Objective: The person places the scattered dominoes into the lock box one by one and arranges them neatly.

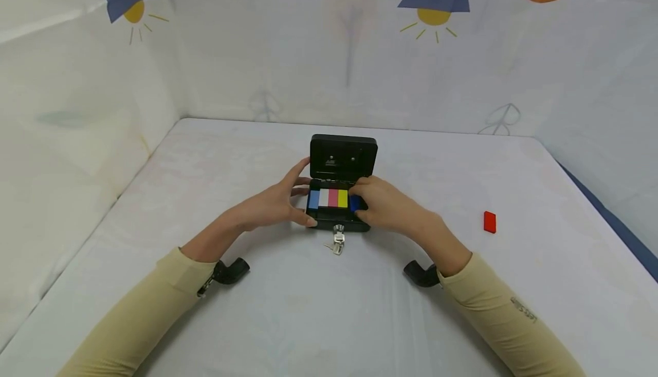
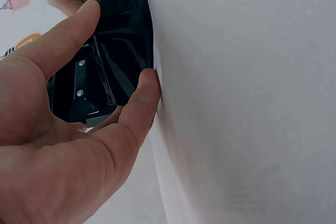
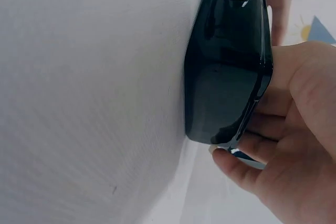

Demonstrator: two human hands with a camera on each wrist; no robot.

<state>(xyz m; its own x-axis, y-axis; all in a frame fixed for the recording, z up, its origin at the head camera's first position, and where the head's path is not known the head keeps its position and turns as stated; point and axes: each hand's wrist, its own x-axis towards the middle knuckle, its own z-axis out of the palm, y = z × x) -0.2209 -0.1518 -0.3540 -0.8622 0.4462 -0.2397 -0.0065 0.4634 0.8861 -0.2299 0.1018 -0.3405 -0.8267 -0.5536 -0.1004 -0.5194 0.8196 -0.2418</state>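
A small black cash box point(image 1: 343, 224) stands on the table with its lid point(image 1: 341, 151) raised. Inside lies a row of flat blocks: light blue point(image 1: 314, 199), white point(image 1: 323, 197), pink point(image 1: 333, 197) and yellow point(image 1: 342, 198), with a dark blue block point(image 1: 354, 202) at the right end. My left hand point(image 1: 280, 201) holds the box's left side, thumb at the front corner. My right hand point(image 1: 385, 203) reaches over the right side and pinches the dark blue block between thumb and fingers. In the right wrist view the box wall hides that block.
A key ring with keys point(image 1: 337, 247) hangs from the lock at the box's front. One red block point(image 1: 490, 222) lies apart on the white table point(image 1: 329, 314), to the right. White sheet walls point(image 1: 288, 51) rise behind and at the sides.
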